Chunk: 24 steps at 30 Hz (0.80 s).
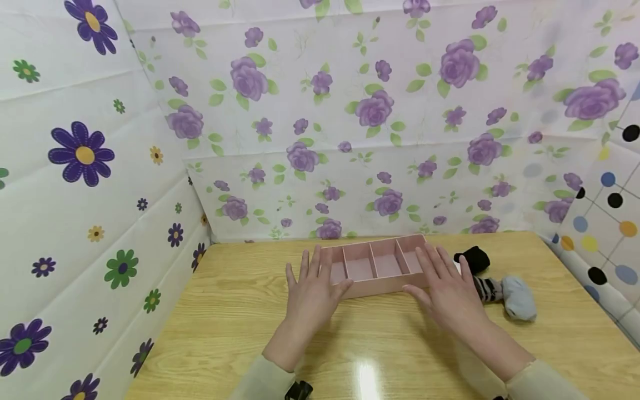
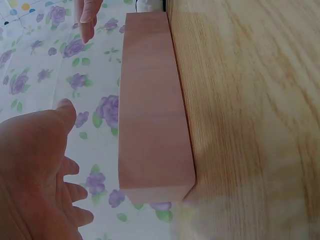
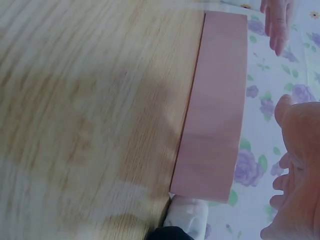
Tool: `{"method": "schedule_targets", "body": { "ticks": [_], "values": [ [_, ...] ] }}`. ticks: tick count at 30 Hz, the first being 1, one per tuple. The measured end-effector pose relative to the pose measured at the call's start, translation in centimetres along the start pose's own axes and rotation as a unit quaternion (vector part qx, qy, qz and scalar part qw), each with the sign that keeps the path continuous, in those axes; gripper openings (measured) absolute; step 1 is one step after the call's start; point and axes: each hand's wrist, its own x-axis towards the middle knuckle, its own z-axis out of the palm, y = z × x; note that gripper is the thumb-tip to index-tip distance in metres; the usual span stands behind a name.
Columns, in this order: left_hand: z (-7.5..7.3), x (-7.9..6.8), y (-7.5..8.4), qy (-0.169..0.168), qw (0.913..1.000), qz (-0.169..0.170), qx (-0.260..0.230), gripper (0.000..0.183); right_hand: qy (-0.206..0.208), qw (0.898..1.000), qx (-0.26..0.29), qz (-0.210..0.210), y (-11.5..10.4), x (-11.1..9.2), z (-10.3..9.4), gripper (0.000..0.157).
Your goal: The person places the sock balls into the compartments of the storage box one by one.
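Note:
A pink box (image 1: pixel 379 284) with several compartments in a row stands on the table, and the parts of them that show hold nothing. My left hand (image 1: pixel 311 297) hovers at its left end, fingers spread and straight, palm down. At the right end is my right hand (image 1: pixel 448 291), also flat with fingers extended. In both wrist views a gap shows between each hand and the box's pink side (image 2: pixel 152 105), so neither appears to grip it. The right hand hides part of the box's right end.
Right of the box lie a black bundle (image 1: pixel 475 260), a grey-and-black striped rolled sock (image 1: pixel 487 289) and a pale blue-grey cloth bundle (image 1: pixel 518 298). A white item is partly hidden beside the right hand. Flowered sheets (image 1: pixel 350 133) hang behind the wooden table (image 1: pixel 225 316).

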Motion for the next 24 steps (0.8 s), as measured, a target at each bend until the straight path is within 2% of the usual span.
{"method": "schedule_targets", "body": {
  "ticks": [11, 20, 24],
  "values": [
    [0.1, 0.6, -0.5, -0.007, 0.9996, -0.020, -0.021, 0.093, -0.015, 1.000, 0.006, 0.006, 0.4, 0.6, 0.2, 0.091],
    [0.2, 1.0, -0.8, 0.011, 0.9992, -0.016, -0.036, 0.091, -0.028, 1.000, 0.002, 0.013, 0.5, 1.3, 0.7, 0.090],
    [0.5, 1.3, -1.1, 0.008, 0.9990, -0.024, -0.038, 0.091, -0.027, 1.000, -0.001, 0.016, 0.6, 1.7, 1.0, 0.089]
  ]
}}
